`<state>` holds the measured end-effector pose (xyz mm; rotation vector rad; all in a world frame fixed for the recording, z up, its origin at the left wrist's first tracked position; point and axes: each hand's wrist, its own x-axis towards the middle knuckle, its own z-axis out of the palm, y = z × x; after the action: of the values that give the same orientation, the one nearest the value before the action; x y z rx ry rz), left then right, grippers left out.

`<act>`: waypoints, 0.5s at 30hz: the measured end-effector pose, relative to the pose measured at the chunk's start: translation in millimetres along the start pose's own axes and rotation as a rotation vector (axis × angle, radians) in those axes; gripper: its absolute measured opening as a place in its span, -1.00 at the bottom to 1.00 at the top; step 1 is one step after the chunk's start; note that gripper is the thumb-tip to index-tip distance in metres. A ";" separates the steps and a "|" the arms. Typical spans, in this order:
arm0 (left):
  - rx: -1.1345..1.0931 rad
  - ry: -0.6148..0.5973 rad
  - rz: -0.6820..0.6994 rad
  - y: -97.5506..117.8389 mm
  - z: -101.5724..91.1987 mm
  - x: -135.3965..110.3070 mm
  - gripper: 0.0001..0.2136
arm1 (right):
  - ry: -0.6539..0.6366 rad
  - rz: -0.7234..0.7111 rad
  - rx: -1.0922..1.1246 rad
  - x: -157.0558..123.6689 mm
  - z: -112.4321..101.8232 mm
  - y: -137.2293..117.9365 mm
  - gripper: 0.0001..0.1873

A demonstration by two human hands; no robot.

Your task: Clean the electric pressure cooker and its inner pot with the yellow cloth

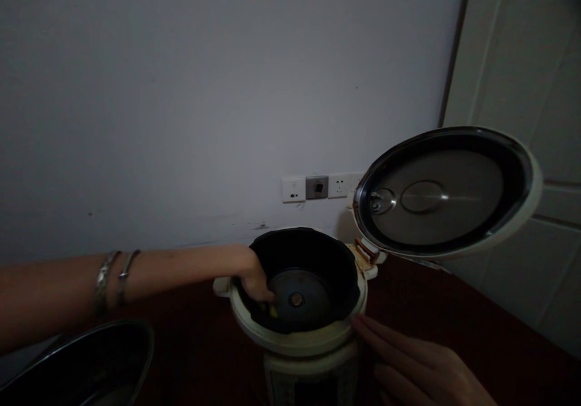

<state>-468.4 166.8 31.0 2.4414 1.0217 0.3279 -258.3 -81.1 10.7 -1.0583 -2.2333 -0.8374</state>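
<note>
A white rice cooker [299,338] stands on a dark wooden table [454,327], its round lid [445,191] swung up and open to the right. The inner cavity [304,285] is dark and has no pot in it; a heating plate with a small centre knob shows at the bottom. My left hand [255,280] reaches down inside the cavity, fingers curled at the left of the plate; a small yellowish bit lies by the fingertips, and I cannot tell whether they pinch anything. Two bracelets [113,276] circle my left forearm. My right hand [417,363] lies flat, fingers stretched, touching the cooker's right front rim.
A dark metal inner pot [97,363] sits at the lower left on the table. Wall sockets and a switch [318,187] are on the white wall behind the cooker. A white panelled door [521,91] is at the right. The room is dim.
</note>
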 end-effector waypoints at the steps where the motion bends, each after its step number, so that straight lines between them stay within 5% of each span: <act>1: 0.014 0.002 0.021 -4.0 0.4 2.7 -0.77 | 0.003 -0.003 0.000 1.8 -1.0 -0.5 -0.77; 7: 0.013 -0.101 0.246 8.7 -21.7 17.0 -0.81 | 0.002 -0.004 0.034 5.6 -3.3 2.0 -0.70; 10: 0.210 -0.155 0.460 19.1 -25.1 33.6 -0.67 | -0.001 0.001 0.044 2.4 0.1 4.3 -0.69; 15: 0.766 -0.063 0.903 32.3 -8.1 70.9 -0.36 | 0.088 0.063 0.081 -0.4 7.3 1.1 -0.67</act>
<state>-402.7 200.6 57.0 3.4700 -0.1179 0.1354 -258.6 -75.5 5.9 -1.0285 -2.1313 -0.7464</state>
